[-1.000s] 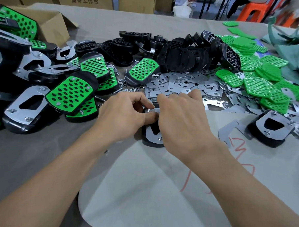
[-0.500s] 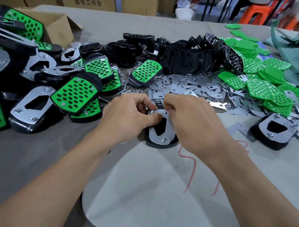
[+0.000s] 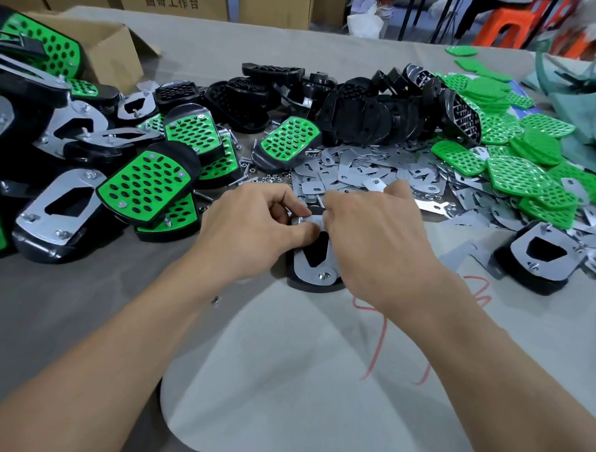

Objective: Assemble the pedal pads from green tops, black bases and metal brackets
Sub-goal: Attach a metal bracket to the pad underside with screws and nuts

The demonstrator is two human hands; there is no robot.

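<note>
So that the metal bracket [image 3: 312, 271] sits square on the black base [image 3: 304, 286] at the table's [image 3: 88, 303] near centre, my left hand [image 3: 252, 227] pinches its far end; what my right hand's [image 3: 375, 237] fingers [image 3: 336, 198] grip, I cannot tell.

An unfinished pad [image 3: 313, 259] lies bracket-up in the middle of the table [image 3: 71, 304], on the far edge of a sheet [image 3: 279, 380] spread across the near side. The left hand [image 3: 252, 234] sits at its left and the right hand [image 3: 376, 243] at its right, meeting over its far end. Behind it spread loose brackets [image 3: 362, 171], and behind those a heap of bases [image 3: 370, 116]. Pad tops [image 3: 526, 168] pile up to the right, finished pads [image 3: 144, 188] to the left, with a box [image 3: 111, 53] behind them. Small screws [image 3: 270, 181] lie between the finished pads and the brackets. A second bracket-up pad [image 3: 544, 259] lies at the right, in front of the tops.
</note>
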